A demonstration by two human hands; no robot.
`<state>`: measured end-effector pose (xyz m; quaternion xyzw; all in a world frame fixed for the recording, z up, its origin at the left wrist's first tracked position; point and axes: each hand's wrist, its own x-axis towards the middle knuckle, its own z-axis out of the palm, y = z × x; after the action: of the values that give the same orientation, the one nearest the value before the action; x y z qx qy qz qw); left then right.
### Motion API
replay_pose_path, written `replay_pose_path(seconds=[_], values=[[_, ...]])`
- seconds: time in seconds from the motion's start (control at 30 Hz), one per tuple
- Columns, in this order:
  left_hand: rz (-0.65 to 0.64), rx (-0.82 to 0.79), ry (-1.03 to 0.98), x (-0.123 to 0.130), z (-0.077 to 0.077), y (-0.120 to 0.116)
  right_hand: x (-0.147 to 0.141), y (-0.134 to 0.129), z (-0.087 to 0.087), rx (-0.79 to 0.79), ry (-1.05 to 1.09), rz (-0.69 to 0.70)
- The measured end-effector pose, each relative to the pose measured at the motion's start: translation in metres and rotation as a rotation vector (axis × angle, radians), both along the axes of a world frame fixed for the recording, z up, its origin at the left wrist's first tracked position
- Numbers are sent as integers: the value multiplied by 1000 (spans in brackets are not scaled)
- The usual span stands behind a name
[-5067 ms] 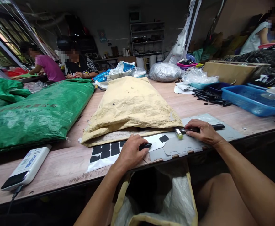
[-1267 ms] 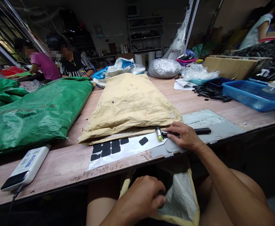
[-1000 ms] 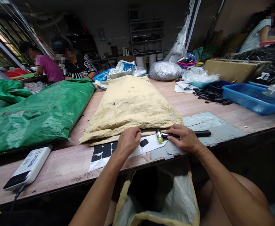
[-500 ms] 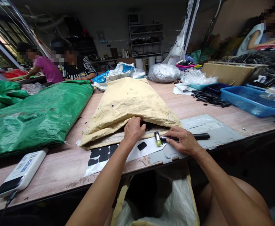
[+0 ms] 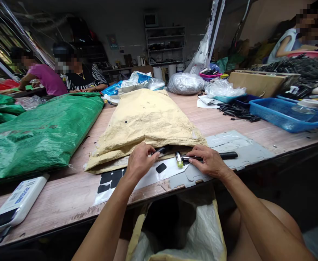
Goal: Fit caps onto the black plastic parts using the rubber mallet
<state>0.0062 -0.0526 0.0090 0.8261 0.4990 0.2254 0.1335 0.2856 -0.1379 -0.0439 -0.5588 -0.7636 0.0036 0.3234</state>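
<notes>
At the mouth of the tan paper sack (image 5: 150, 119), my left hand (image 5: 141, 159) is closed on a small black part (image 5: 161, 149), whose kind I cannot make out. My right hand (image 5: 209, 160) grips a small mallet (image 5: 180, 159) around its shaft; the head is metal with a yellow-green face, and the black handle end sticks out to the right. Below the hands lies a white backing sheet (image 5: 150, 176) with black rounded-square stickers (image 5: 161, 168). A grey flat board (image 5: 246, 152) is under the mallet.
A green woven sack (image 5: 44, 127) and a white power bank (image 5: 17, 203) with a cable lie left. To the right are a blue basket (image 5: 278, 115) and a heap of black parts (image 5: 237, 111). An open lined sack (image 5: 202, 232) stands below the table edge. Several people sit beyond.
My left hand has come out of the sack's mouth toward me and left, with a small black part in its fingers. My right hand stays on the mallet. The view has shifted slightly.
</notes>
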Motion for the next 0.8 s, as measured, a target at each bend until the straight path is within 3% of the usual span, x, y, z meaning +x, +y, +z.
replay_pose_path(seconds=[0.1, 0.23, 0.57, 0.8], values=[[-109, -89, -102, -19, -8, -27, 0, -1, 1, -6, -11, -3], [-169, -128, -156, -23, -25, -46, -1, -1, 3, -19, -55, 8], [-230, -152, -239, -23, -36, -42, -6, -3, 7, 77, -124, 110], [-225, -201, -248, -21, -32, -42, -58, -26, 34, 157, 78, 92]])
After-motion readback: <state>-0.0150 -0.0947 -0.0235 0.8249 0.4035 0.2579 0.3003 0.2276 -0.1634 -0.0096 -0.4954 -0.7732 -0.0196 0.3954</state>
